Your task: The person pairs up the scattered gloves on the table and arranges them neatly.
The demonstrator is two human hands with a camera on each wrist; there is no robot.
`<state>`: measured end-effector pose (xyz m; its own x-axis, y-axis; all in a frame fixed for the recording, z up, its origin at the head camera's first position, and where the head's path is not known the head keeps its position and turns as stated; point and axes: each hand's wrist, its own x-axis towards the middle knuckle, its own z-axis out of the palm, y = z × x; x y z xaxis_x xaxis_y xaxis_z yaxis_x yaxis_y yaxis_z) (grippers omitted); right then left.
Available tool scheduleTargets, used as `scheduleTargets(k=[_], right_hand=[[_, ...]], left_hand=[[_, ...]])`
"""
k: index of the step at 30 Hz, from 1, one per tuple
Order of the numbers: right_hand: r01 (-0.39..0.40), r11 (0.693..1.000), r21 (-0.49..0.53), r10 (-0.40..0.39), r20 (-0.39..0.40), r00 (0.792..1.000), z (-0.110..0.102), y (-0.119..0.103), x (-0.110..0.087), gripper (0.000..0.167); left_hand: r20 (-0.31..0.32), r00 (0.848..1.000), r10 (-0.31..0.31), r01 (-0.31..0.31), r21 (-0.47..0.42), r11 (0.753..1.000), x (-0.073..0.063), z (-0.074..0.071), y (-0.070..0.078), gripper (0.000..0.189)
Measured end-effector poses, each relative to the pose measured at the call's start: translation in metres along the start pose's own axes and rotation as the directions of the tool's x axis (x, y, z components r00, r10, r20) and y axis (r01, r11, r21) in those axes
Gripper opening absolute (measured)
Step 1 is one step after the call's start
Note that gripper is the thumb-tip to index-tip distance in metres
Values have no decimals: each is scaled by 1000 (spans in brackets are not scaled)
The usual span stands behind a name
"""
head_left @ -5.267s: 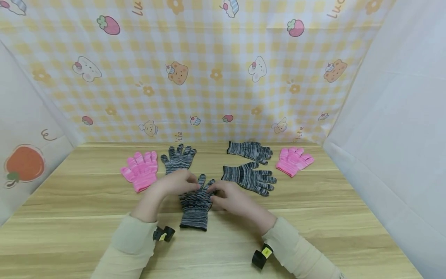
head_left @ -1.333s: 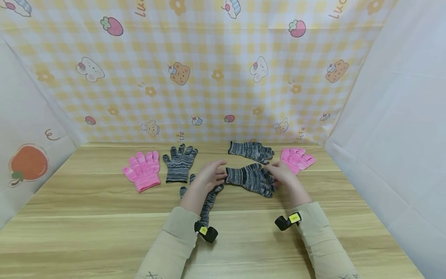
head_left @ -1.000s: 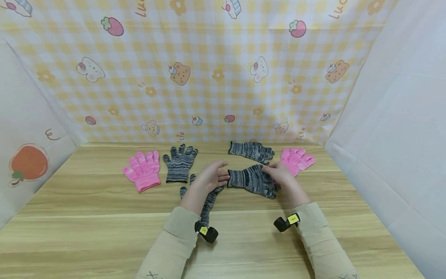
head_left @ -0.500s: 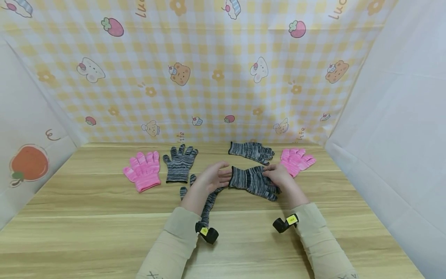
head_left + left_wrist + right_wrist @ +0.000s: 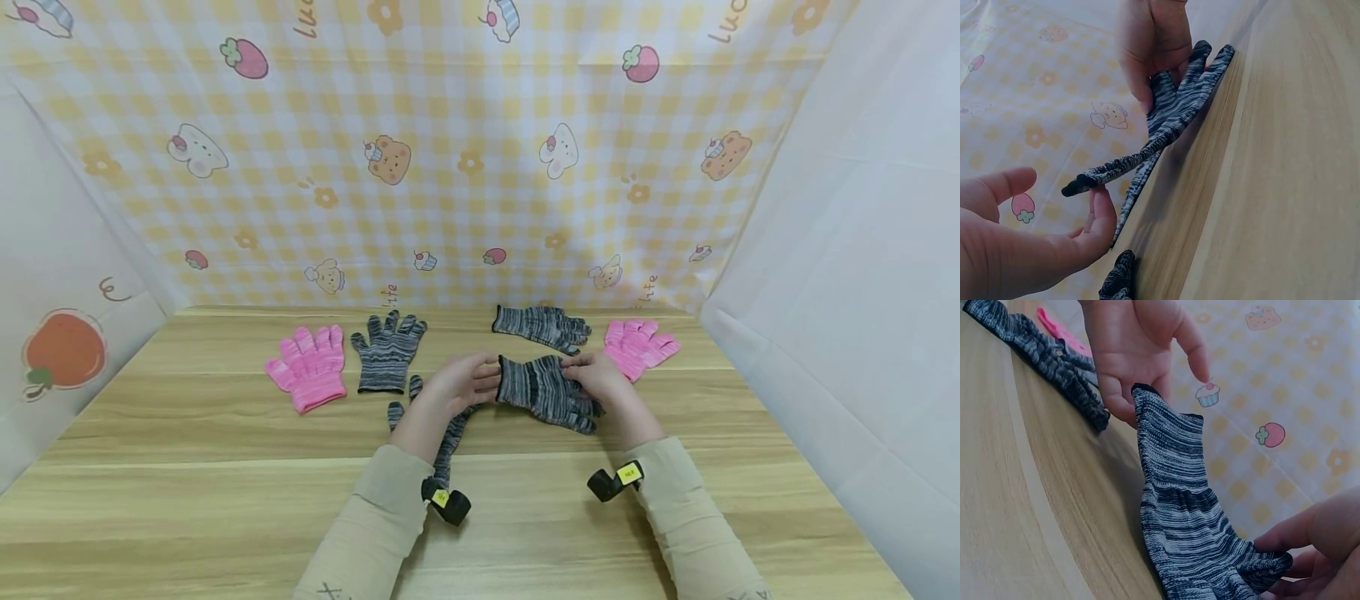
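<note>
A grey-and-black striped knit glove (image 5: 542,390) is tilted up off the table, its cuff toward my left hand (image 5: 467,382) and its fingers toward my right hand (image 5: 606,379). In the right wrist view, my right thumb and fingers (image 5: 1329,540) pinch the glove's thumb. The left fingers (image 5: 1100,225) reach under the cuff and touch it, with the left thumb standing apart, as the left wrist view shows. A second striped glove (image 5: 450,437) lies under my left wrist, partly hidden by it.
Another striped glove (image 5: 536,325) lies flat behind the held one, beside a pink glove (image 5: 636,346). To the left lie a striped glove (image 5: 386,358) and a pink glove (image 5: 307,367). A checked cloth backdrop (image 5: 450,208) closes off the table's back edge.
Both hands have left the near-left striped glove for the one to its right. Over the last second that glove shifted slightly right and its cuff rose, with the left fingers following it.
</note>
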<state>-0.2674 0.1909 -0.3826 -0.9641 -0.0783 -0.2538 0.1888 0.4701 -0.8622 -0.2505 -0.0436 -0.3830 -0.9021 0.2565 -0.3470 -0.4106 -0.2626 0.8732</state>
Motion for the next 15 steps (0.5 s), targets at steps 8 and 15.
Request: scheduleTargets(k=[8,15], right_hand=[[25,1000,-10,-25,6,1000,1,-7,-4,33],[41,999,0,-41,0,999,2,-11,-7,33]], left_hand=[[7,1000,5,-5,37,999,0,1,1,52],[9,1000,8,-9,113,994,1,2,0,39]])
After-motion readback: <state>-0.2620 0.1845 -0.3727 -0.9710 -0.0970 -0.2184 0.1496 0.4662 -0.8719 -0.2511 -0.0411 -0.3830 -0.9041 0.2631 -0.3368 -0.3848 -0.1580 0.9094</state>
